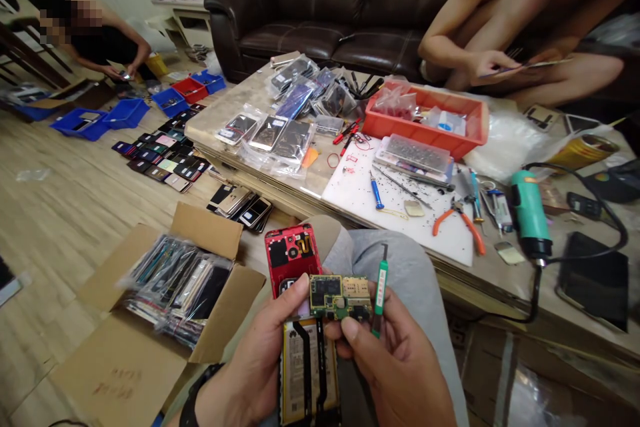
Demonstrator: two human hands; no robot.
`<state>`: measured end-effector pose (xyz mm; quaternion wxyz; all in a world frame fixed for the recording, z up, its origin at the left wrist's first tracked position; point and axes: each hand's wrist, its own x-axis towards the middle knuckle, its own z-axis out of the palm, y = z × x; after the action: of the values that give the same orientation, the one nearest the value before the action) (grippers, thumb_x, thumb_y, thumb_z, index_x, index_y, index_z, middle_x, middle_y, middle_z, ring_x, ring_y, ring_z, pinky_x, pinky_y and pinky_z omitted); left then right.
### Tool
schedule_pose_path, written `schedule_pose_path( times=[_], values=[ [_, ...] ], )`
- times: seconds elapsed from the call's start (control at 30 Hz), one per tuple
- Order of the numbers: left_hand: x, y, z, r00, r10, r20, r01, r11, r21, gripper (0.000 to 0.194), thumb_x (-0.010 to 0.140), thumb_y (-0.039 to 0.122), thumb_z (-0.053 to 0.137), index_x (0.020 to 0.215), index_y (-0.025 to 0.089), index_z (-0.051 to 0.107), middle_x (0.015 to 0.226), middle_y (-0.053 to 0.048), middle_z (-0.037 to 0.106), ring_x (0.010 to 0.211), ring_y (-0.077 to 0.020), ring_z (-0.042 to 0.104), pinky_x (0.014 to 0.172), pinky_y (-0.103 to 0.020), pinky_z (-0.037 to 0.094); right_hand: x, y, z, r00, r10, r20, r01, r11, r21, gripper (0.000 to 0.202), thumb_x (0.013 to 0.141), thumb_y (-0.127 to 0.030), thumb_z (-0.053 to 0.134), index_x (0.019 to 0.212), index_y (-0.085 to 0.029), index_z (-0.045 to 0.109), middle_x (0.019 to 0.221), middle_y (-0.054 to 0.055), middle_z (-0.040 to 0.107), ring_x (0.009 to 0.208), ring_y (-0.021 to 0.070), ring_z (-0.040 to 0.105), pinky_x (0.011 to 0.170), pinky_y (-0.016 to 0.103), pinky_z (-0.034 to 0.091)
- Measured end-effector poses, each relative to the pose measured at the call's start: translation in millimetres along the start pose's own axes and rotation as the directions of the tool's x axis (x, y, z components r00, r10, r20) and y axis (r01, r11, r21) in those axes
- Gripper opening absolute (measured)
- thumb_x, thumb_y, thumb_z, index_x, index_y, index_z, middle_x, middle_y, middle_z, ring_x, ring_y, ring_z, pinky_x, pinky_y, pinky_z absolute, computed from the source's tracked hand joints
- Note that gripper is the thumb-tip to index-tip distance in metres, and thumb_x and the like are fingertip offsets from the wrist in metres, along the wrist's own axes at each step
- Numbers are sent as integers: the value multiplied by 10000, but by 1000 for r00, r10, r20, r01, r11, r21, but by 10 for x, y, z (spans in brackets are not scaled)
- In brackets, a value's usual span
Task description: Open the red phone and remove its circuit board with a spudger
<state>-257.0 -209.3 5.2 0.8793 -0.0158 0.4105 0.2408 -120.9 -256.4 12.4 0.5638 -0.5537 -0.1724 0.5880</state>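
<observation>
My left hand (267,340) is closed round an opened phone (305,373), whose battery and black ribbon cables show. Its thumb lies at the left edge of a green phone circuit board (327,295). My right hand (395,353) pinches the board's lower right side between thumb and fingers. A slim green-handled tool (381,293) with a thin dark tip stands up between the fingers of that same hand. Just beyond the board is a red phone back cover (280,273), its inner side facing up. These parts are held above my lap.
On the low table, a white foam sheet (345,197) bears orange-handled pliers (457,217), a blue screwdriver (376,192) and scattered screws. A red bin (425,137) and green heat gun (533,213) stand nearby. An open carton (213,203) of bagged phone parts sits left. Two people work nearby.
</observation>
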Motion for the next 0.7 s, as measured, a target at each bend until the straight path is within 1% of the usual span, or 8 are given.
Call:
schedule_pose_path(
  times=[0.17,0.3,0.47,0.7],
  values=[
    [4,10,30,1000,-5,26,5,1000,9,515,764,529,817,1100,144,751,751,-80,780,759,-268,759,799,-362,574,3,7,-16,1000,10,7,-10,1000,0,331,748,-383,854,977,-193,709,822,72,782,669,187,676,601,255,535],
    [-4,9,27,1000,17,20,-17,1000,10,498,775,518,813,1103,150,751,749,-73,780,758,-262,761,804,-356,572,5,17,1,1000,15,14,-15,1000,10,332,751,-382,854,989,-204,708,760,42,758,645,172,657,591,240,529],
    [-10,9,11,999,29,18,-29,1000,9,467,782,507,811,1097,167,752,740,-65,779,755,-255,763,810,-352,570,5,-8,32,1000,27,-14,-26,999,31,341,728,-380,870,977,-205,715,713,30,734,641,173,647,587,238,536],
    [-12,6,17,999,11,43,-12,1000,29,489,790,542,785,1074,144,754,745,-86,778,750,-269,762,814,-377,574,-9,-28,52,999,19,-33,-18,999,33,351,705,-379,882,961,-206,716,708,27,728,631,175,646,579,244,546]
  ],
)
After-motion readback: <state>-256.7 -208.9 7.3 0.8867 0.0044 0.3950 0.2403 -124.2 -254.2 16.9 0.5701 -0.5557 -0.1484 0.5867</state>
